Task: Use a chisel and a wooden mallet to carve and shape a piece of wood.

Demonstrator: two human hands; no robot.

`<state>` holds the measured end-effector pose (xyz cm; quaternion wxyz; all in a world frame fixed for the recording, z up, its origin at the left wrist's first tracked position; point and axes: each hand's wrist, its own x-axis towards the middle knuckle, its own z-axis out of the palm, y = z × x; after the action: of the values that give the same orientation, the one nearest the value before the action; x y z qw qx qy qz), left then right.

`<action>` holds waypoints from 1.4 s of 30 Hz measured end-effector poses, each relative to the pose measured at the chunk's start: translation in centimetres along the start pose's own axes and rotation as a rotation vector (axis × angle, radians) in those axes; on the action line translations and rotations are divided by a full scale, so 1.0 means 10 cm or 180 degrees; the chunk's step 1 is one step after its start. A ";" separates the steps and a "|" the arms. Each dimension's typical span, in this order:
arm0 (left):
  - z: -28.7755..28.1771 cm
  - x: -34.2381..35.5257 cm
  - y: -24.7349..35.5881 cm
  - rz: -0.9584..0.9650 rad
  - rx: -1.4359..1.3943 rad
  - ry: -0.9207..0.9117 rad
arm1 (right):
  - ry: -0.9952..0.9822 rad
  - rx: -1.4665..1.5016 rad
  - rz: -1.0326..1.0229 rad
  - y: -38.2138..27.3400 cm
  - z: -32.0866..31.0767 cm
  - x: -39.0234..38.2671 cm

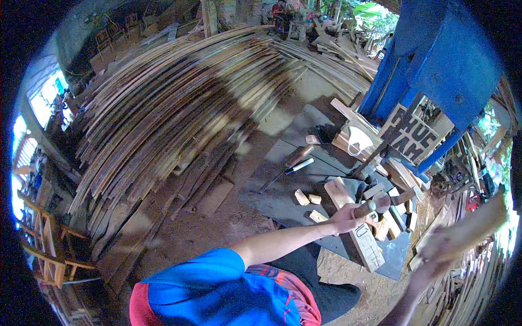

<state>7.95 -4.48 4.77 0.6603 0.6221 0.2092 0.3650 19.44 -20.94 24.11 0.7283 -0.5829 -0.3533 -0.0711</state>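
My left hand point(348, 218) is closed around a short wooden handle point(365, 209) above the dark worktable point(272, 187). What the handle belongs to is hard to make out among the wood pieces behind it. Beneath that hand lies a long pale wood block point(370, 252) with dark marks on its face. Off to the right, my right hand point(443, 242) grips a pale piece of wood point(481, 220), raised and smeared by motion. Small wood offcuts point(302, 198) lie left of the left hand. A white-and-black marker point(299, 165) rests near a wooden-handled tool point(300, 156).
A large blue machine point(457, 65) stands at the back right, beside a lettered wooden board point(410, 133). A white face mask point(359, 141) lies near its base. Long planks point(179, 119) cover the floor at left. A wooden frame point(51, 250) stands far left; another person point(280, 12) is far back.
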 end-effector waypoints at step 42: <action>-0.11 -0.03 -0.40 0.0388 0.0833 0.0409 | -0.1674 -0.0943 0.0250 -0.64 -0.24 -0.10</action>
<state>7.79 -3.83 0.68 0.5355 0.6897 0.2586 0.4131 16.49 -25.38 28.45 0.5211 -0.6944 -0.4927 0.0597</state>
